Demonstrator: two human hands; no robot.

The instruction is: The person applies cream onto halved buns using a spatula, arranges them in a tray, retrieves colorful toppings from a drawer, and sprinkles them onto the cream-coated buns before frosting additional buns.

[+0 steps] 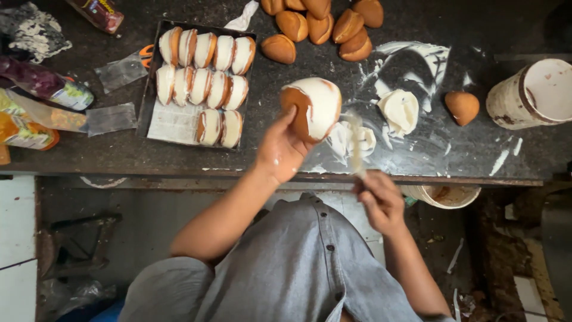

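My left hand (280, 149) holds a split brown bun (313, 107) whose cut face is covered in white cream, raised above the dark counter (417, 161). My right hand (378, 200) grips a thin cream-smeared spreader (356, 143) by its lower end, its blade blurred just right of the bun. A lump of white cream (400, 110) lies on the counter to the right, with smears around it.
A black tray (179, 122) at the left holds several cream-filled buns (202, 80) stood in rows. Plain buns (322, 27) are heaped at the back; one lone bun (462, 107) sits right, beside a white tub (533, 92). Wrapped packets (42, 83) line the left edge.
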